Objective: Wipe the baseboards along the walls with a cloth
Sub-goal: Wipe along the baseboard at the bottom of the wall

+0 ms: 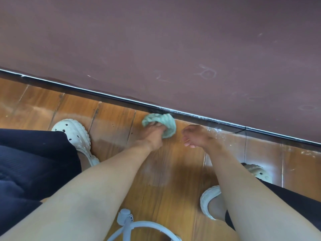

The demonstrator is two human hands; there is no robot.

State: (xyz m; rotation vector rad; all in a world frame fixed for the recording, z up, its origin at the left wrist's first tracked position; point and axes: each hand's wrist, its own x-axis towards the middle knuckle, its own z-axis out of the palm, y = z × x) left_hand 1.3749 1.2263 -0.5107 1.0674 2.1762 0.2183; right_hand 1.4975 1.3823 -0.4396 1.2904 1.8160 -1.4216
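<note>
A bunched pale green cloth (163,123) lies against the dark baseboard (104,94), which runs diagonally from the upper left down to the right under a maroon wall (156,40). My left hand (152,136) grips the cloth from below, fingers curled into its folds. A short way to the right, my right hand (196,136) hovers above the wooden floor with its fingers loosely curled and nothing in it. White dust specks line the baseboard's top edge to the right of the cloth.
I am crouched on a wooden plank floor (112,122) in white clogs, one at the left (73,133) and one at the lower right (210,202). A pale grey ring-shaped stand (139,226) sits at the bottom edge. Chalk-like scribbles mark the wall.
</note>
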